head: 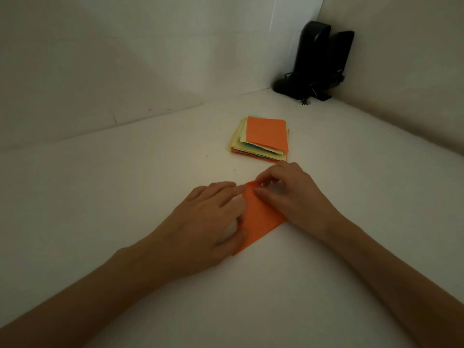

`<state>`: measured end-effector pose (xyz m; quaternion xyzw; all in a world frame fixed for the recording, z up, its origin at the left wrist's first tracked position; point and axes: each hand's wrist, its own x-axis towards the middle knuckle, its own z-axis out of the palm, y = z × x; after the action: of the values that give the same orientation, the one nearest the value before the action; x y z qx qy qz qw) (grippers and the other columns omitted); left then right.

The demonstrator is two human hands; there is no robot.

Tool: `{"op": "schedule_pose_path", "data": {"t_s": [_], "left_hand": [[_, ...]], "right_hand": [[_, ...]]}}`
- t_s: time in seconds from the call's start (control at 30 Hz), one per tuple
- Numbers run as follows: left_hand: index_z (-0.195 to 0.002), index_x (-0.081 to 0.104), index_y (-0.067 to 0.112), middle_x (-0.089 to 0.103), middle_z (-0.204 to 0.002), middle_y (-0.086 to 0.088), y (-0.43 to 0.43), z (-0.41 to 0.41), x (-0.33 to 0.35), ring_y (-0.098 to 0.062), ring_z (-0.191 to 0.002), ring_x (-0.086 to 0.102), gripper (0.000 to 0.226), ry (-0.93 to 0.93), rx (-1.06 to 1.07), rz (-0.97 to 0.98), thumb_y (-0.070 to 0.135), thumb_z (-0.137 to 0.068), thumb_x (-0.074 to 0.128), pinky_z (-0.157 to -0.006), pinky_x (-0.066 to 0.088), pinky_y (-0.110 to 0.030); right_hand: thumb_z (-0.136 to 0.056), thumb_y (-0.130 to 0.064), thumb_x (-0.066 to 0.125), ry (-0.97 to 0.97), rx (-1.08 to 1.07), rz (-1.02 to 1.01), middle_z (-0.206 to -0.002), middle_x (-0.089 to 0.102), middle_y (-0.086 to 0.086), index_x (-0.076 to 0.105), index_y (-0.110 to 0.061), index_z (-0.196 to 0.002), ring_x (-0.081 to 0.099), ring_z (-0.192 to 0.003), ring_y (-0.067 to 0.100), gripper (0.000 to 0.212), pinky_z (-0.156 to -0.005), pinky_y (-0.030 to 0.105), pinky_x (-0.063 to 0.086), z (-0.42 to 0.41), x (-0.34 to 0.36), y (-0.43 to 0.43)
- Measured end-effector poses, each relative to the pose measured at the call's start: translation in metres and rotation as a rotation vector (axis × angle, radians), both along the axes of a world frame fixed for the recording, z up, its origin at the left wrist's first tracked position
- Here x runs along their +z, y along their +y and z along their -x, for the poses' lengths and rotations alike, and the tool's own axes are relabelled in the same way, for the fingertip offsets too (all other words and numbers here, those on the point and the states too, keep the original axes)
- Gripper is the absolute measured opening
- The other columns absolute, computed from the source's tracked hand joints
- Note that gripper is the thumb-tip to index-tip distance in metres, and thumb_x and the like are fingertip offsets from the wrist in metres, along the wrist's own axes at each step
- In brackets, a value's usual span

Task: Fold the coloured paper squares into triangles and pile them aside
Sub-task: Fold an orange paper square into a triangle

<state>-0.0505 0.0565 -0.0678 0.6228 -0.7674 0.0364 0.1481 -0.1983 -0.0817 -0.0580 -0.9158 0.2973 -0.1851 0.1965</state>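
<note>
An orange paper [259,217] lies folded on the white table in front of me, its far corner pointing away. My left hand [213,219] rests on its left side, fingers stretched toward the far corner and thumb on the near edge. My right hand [288,189] pinches the far corner between thumb and fingertips and covers the paper's right side. Behind them sits a stack of coloured paper squares [261,139] with an orange sheet on top.
Two black speakers [316,64] with cables stand in the far right corner where the white walls meet. The white table [125,187] stretches to the left and toward me.
</note>
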Motion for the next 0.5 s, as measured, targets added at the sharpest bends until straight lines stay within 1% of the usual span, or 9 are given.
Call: {"op": "schedule_pose_path", "data": {"t_s": [0.1, 0.2, 0.23, 0.3, 0.37, 0.4, 0.43, 0.47, 0.5], "left_hand": [[-0.095, 0.056, 0.022, 0.064, -0.119, -0.003, 0.000, -0.003, 0.002, -0.026, -0.111, 0.060, 0.033, 0.032, -0.011, -0.053, 0.049, -0.085, 0.038, -0.089, 0.043, -0.035], [-0.101, 0.043, 0.032, 0.050, -0.136, 0.004, -0.001, -0.005, 0.005, -0.016, -0.126, 0.044, 0.041, 0.139, 0.038, -0.164, 0.062, -0.078, 0.025, -0.104, 0.029, -0.030], [-0.103, 0.039, 0.034, 0.047, -0.138, 0.007, -0.001, -0.006, 0.004, -0.013, -0.127, 0.041, 0.043, 0.170, 0.049, -0.168, 0.064, -0.076, 0.024, -0.106, 0.026, -0.028], [-0.112, 0.044, 0.032, 0.048, -0.137, 0.006, -0.001, -0.008, 0.002, -0.013, -0.126, 0.042, 0.051, 0.208, 0.053, -0.156, 0.065, -0.077, 0.027, -0.105, 0.027, -0.027], [-0.128, 0.049, 0.023, 0.051, -0.135, 0.004, -0.001, -0.010, -0.001, -0.015, -0.125, 0.045, 0.064, 0.162, 0.044, -0.137, 0.062, -0.081, 0.030, -0.104, 0.029, -0.029], [-0.132, 0.049, 0.021, 0.052, -0.135, 0.004, -0.001, -0.011, -0.002, -0.015, -0.124, 0.046, 0.067, 0.131, 0.041, -0.131, 0.061, -0.082, 0.032, -0.103, 0.029, -0.029], [-0.134, 0.049, 0.020, 0.052, -0.135, 0.004, -0.001, -0.011, -0.002, -0.015, -0.124, 0.046, 0.067, 0.107, 0.036, -0.130, 0.060, -0.083, 0.032, -0.102, 0.029, -0.028], [-0.134, 0.049, 0.020, 0.052, -0.136, 0.005, -0.001, -0.011, -0.002, -0.014, -0.125, 0.046, 0.067, 0.098, 0.033, -0.136, 0.060, -0.084, 0.032, -0.102, 0.028, -0.028], [-0.135, 0.049, 0.021, 0.051, -0.137, 0.006, -0.001, -0.011, -0.001, -0.014, -0.125, 0.045, 0.067, 0.100, 0.033, -0.142, 0.061, -0.084, 0.031, -0.102, 0.027, -0.027]], "right_hand": [[-0.091, -0.021, 0.059, -0.047, 0.003, -0.015, -0.094, 0.058, -0.007, 0.066, -0.019, -0.099, 0.045, -0.087, 0.004, 0.011, -0.074, 0.002, 0.030, 0.003, 0.001, -0.002], [-0.090, -0.019, 0.060, -0.063, 0.009, 0.005, -0.095, 0.061, -0.003, 0.067, -0.019, -0.098, 0.047, -0.088, 0.006, 0.010, -0.074, 0.004, 0.031, 0.005, -0.001, -0.005], [-0.090, -0.019, 0.060, -0.062, 0.012, 0.019, -0.096, 0.062, -0.002, 0.067, -0.019, -0.098, 0.047, -0.089, 0.007, 0.010, -0.075, 0.005, 0.031, 0.004, -0.002, -0.007], [-0.090, -0.016, 0.060, -0.049, 0.025, 0.070, -0.096, 0.062, -0.001, 0.068, -0.019, -0.099, 0.047, -0.090, 0.008, 0.012, -0.077, 0.005, 0.030, 0.003, -0.005, -0.009], [-0.089, -0.015, 0.059, -0.051, 0.073, 0.168, -0.093, 0.063, 0.001, 0.071, -0.016, -0.096, 0.051, -0.088, 0.015, 0.013, -0.078, 0.010, 0.033, 0.002, -0.006, -0.010], [-0.088, -0.018, 0.058, -0.044, 0.117, 0.226, -0.090, 0.065, 0.003, 0.072, -0.015, -0.093, 0.054, -0.085, 0.019, 0.015, -0.076, 0.016, 0.037, 0.003, -0.006, -0.011], [-0.087, -0.021, 0.055, -0.033, 0.161, 0.277, -0.087, 0.065, 0.004, 0.073, -0.015, -0.092, 0.055, -0.082, 0.022, 0.020, -0.072, 0.025, 0.041, 0.004, -0.006, -0.013], [-0.088, -0.025, 0.050, -0.027, 0.196, 0.305, -0.087, 0.065, 0.003, 0.073, -0.015, -0.091, 0.055, -0.081, 0.022, 0.025, -0.069, 0.029, 0.042, 0.006, -0.006, -0.014], [-0.089, -0.028, 0.046, -0.027, 0.217, 0.312, -0.087, 0.065, 0.003, 0.074, -0.016, -0.091, 0.054, -0.083, 0.021, 0.030, -0.068, 0.031, 0.042, 0.007, -0.006, -0.015]]}}
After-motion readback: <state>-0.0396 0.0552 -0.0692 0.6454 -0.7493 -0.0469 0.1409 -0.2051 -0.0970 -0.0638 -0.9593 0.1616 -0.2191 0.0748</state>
